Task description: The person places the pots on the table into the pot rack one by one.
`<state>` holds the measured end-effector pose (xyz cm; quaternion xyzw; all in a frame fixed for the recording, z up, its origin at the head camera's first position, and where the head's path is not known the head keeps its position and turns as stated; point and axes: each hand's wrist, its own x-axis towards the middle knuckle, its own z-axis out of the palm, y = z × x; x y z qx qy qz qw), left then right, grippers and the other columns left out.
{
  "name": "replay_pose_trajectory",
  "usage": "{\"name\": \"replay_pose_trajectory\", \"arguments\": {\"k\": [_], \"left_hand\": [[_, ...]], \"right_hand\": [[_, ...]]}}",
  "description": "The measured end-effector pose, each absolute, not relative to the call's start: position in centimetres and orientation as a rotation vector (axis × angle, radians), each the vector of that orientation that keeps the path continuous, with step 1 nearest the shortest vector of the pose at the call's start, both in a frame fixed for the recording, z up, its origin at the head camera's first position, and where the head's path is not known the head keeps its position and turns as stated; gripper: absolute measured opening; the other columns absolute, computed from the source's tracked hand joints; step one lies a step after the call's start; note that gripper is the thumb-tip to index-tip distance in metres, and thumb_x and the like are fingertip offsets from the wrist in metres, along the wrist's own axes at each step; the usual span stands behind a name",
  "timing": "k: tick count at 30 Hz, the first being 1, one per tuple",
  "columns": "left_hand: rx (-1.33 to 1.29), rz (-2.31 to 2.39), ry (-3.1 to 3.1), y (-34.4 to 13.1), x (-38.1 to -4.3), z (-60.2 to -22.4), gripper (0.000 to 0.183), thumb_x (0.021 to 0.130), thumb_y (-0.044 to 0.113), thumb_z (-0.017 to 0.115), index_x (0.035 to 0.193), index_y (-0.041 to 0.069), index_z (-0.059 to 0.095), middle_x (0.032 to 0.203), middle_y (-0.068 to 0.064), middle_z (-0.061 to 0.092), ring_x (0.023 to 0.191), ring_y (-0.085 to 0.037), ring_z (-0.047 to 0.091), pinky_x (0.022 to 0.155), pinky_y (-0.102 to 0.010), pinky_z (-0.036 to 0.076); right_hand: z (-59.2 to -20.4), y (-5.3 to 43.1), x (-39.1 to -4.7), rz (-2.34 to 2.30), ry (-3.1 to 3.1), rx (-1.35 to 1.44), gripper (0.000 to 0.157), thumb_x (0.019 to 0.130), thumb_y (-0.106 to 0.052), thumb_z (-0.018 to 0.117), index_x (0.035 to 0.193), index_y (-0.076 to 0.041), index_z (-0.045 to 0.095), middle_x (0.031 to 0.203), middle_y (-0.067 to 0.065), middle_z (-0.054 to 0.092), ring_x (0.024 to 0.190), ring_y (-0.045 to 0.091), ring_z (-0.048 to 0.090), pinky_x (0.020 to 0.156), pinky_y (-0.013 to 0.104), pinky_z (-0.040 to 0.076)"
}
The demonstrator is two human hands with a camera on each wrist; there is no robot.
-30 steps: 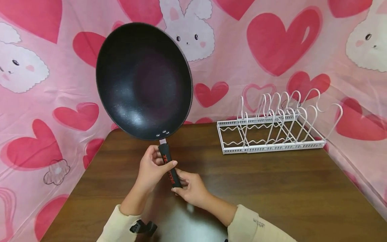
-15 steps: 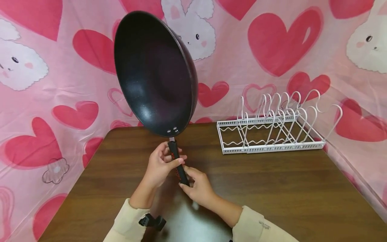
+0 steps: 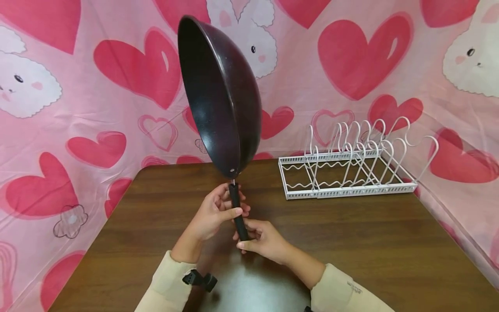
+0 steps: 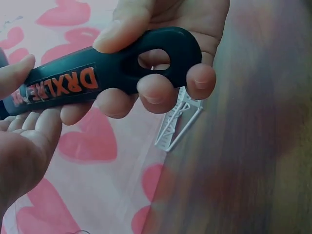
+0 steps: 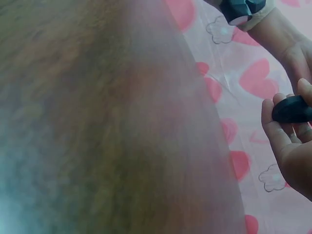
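A dark wok [image 3: 243,91] is held up above the table, turned so that its hollow faces left and its rounded outside faces right. My left hand [image 3: 212,212] holds the upper part of its black handle [image 3: 235,197], thumb across the front and fingers behind. Lower down, my right hand [image 3: 269,242] grips the handle's end between thumb and fingers. In the left wrist view, the handle [image 4: 112,73] shows red lettering and a hanging hole, with right-hand fingers [image 4: 156,92] curled under it. The right wrist view catches only the handle's tip [image 5: 290,109] in the right hand [image 5: 302,163].
A white wire rack [image 3: 347,190] with several upright hooped dividers stands at the back right of the brown wooden table [image 3: 374,242]. Behind and beside the table hangs a pink cloth [image 3: 300,78] with hearts and rabbits. A black strap device [image 3: 199,279] is on the left wrist.
Both hands have turned the wok about its handle, so its hollow has swung left and its outside now shows. Wok and hands have shifted somewhat to the right.
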<state>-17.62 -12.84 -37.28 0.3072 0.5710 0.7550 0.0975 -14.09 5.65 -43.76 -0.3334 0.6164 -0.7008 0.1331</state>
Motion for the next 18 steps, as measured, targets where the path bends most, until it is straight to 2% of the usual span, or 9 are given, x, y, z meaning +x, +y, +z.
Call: {"name": "replay_pose_trajectory", "arguments": {"k": [3, 6, 11, 18], "left_hand": [[0.829, 2.157, 1.884, -12.2, -17.6, -36.9, 0.051, 0.084, -0.005, 0.072, 0.130, 0.002, 0.052, 0.105, -0.011, 0.062, 0.095, -0.028, 0.066, 0.075, -0.040, 0.058], [0.755, 2.072, 2.091, -11.4, -17.5, -36.5, 0.055, 0.080, -0.004, 0.076, 0.131, 0.002, 0.056, 0.100, -0.010, 0.062, 0.091, -0.027, 0.060, 0.066, -0.033, 0.054], [0.672, 2.072, 2.163, -9.0, -17.4, -35.9, 0.055, 0.075, -0.007, 0.079, 0.126, -0.001, 0.059, 0.090, -0.011, 0.062, 0.080, -0.023, 0.061, 0.061, -0.030, 0.052], [0.654, 2.117, 2.077, -5.7, -17.7, -35.7, 0.053, 0.074, -0.009, 0.079, 0.122, -0.003, 0.058, 0.091, -0.009, 0.064, 0.078, -0.018, 0.061, 0.064, -0.027, 0.052]], "right_hand": [[-43.8, 6.1, -13.8, -2.047, 1.842, -0.921, 0.047, 0.087, 0.003, 0.069, 0.130, 0.008, 0.053, 0.100, 0.037, 0.059, 0.076, 0.037, 0.065, 0.068, 0.039, 0.058], [-43.7, 6.8, -13.4, -2.049, 1.871, -0.861, 0.048, 0.086, 0.002, 0.071, 0.130, 0.009, 0.053, 0.101, 0.036, 0.060, 0.077, 0.029, 0.067, 0.069, 0.040, 0.058], [-43.6, 8.4, -12.7, -2.095, 1.843, -0.808, 0.050, 0.087, 0.002, 0.069, 0.130, 0.015, 0.048, 0.105, 0.036, 0.058, 0.083, 0.032, 0.068, 0.071, 0.041, 0.058], [-43.6, 10.9, -12.0, -2.177, 1.812, -0.782, 0.056, 0.088, 0.005, 0.067, 0.138, 0.011, 0.043, 0.104, 0.039, 0.055, 0.087, 0.025, 0.069, 0.071, 0.041, 0.058]]}}
